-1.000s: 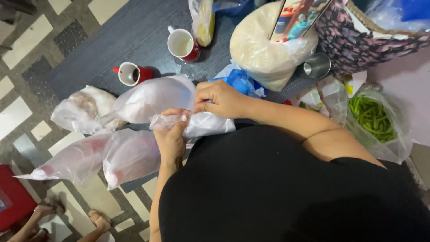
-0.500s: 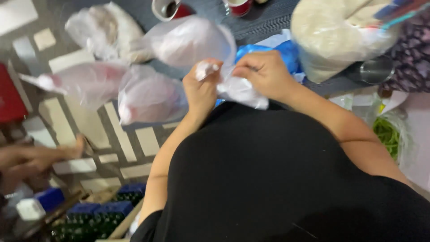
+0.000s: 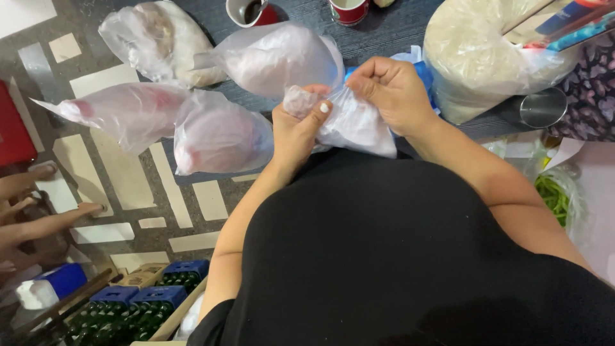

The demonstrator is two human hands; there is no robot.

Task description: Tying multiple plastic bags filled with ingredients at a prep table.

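My left hand (image 3: 296,131) and my right hand (image 3: 392,90) both grip a small clear plastic bag (image 3: 355,128) held against my black shirt. The left fingers pinch its twisted top, and the right hand clutches the bag's upper side. Several tied clear bags of pale contents lie just beyond on the dark mat: one (image 3: 278,57) directly behind my hands, one (image 3: 218,134) to the left, and one (image 3: 122,112) further left. A blue bag (image 3: 423,70) shows behind my right hand.
A big sack of white grain (image 3: 480,57) stands at the right with a steel cup (image 3: 543,107) beside it. Two red mugs (image 3: 250,11) sit at the top. Green beans (image 3: 556,198) lie right. Crates of green bottles (image 3: 138,307) and another person's hands (image 3: 38,218) are at the lower left.
The camera has tilted down and drifted right, so the bags sit higher in view. My hands stay on the small bag, and the left fingers now twist its top.
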